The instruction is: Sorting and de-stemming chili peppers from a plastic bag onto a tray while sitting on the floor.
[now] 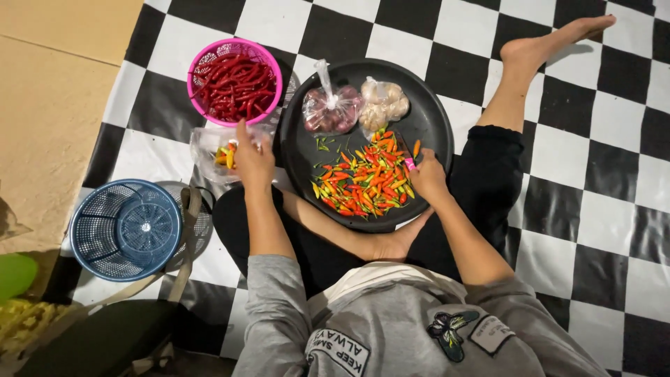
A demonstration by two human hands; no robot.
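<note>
Small chillies (366, 180), orange, red, green and yellow, lie heaped on a round black tray (433, 119) before a seated person. The right hand (427, 176) grips a small pink object at the heap's edge. The left hand (252, 160) reaches into a clear plastic bag (209, 150) beside the tray, pinching a few chillies.

Floor mat (614, 126): checked in black and white squares, laid beside bare tan floor (49, 91). Round tray (433, 119): black, carrying a heap of small chillies (363, 178) mixed in orange, red, yellow and green, with two clear bags beside it, one of purplish-red bulbs (331, 112) and one of off-white bulbs (382, 105). Pink mesh basket (269, 66): filled with long dark-red chillies (234, 87); blue mesh basket (125, 227): plain blue throughout; sweatshirt (391, 328): grey, marked with a dark butterfly patch (450, 331); trousers (488, 174): black.
</note>
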